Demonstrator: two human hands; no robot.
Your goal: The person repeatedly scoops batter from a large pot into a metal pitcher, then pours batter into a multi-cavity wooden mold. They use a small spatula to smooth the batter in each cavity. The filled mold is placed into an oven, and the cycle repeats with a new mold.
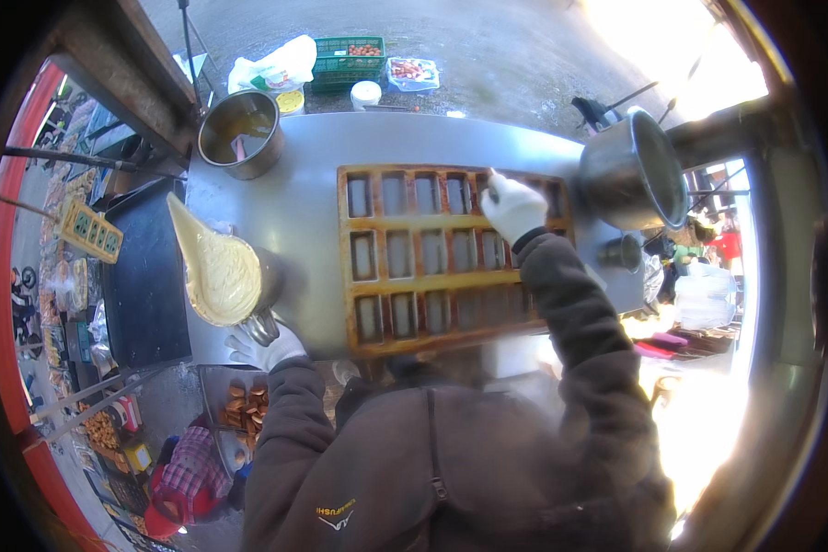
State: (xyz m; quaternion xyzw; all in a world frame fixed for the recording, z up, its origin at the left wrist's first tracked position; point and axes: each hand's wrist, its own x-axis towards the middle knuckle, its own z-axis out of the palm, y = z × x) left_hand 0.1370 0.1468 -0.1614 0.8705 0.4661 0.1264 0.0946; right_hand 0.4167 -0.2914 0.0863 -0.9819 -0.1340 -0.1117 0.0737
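Note:
A browned metal baking mould (428, 224) with three rows of oblong slots lies on the steel worktop. Over its back row is my right hand (517, 207) in a white glove, fingers closed around a small thin thing whose tip pokes out; most of it is hidden. To the left stands a metal pitcher with a long pointed spout, full of pale creamy batter (228, 283). My left hand (265, 348), also white-gloved, is right at the pitcher's metal handle (262, 327), partly behind it. Whether its fingers grip the handle is unclear.
On the steel worktop (297, 145), a pot (240, 134) with yellowish liquid and a pink-handled utensil stands back left. A large metal pot (631, 169) and a small metal cup (621, 253) stand right. Green crates (348, 62) sit beyond. Lower left are brown baked pieces (245, 410) and another person (190, 476).

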